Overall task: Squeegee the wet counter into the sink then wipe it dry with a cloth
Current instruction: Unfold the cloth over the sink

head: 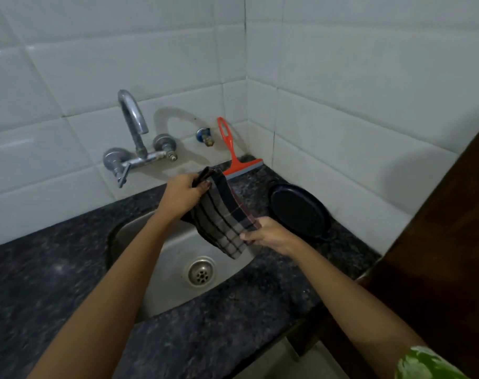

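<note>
A dark checked cloth [222,217] hangs stretched above the steel sink [172,258]. My left hand [182,194] grips its upper corner near the back of the sink. My right hand [268,235] pinches its lower right edge over the sink's right rim. An orange squeegee [234,157] leans upright against the tiled wall at the back of the dark speckled counter [52,269], its blade resting on the stone, apart from both hands.
A chrome wall tap [135,138] juts out over the sink's back left. A black oval dish [298,210] sits on the counter right of the sink. A small blue valve [205,135] is on the wall. A dark wooden panel [435,255] borders the counter's right end.
</note>
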